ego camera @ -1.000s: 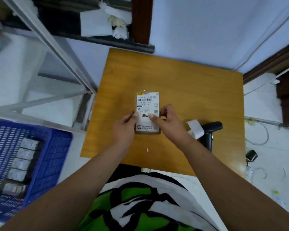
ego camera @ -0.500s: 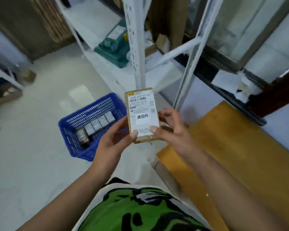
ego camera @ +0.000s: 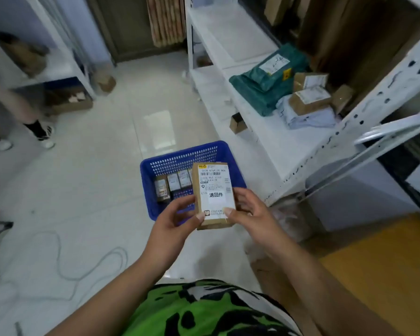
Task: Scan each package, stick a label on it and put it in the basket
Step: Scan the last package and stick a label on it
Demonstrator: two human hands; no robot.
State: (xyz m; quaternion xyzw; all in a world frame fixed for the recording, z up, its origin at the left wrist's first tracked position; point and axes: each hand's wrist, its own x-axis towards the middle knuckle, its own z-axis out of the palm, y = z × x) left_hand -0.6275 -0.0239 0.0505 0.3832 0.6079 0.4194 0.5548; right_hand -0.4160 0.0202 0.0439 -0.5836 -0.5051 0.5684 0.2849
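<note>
You hold the package (ego camera: 214,197) upright in the air, its label (ego camera: 215,183) facing you. Your left hand (ego camera: 172,221) pinches the lower left edge and your right hand (ego camera: 250,214) pinches the lower right edge. The blue basket (ego camera: 155,163) lies on the floor at 12 o'clock from your hands, holding a row of small boxes (ego camera: 174,183), possibly four.

Both hands, left (ego camera: 172,220) and right (ego camera: 249,212), grip a brown cardboard package (ego camera: 214,195) bearing a white printed label (ego camera: 216,190). It is held above a blue perforated plastic basket (ego camera: 180,158) on the pale tiled floor (ego camera: 95,190), where small labelled boxes (ego camera: 172,184) stand in a row
</note>
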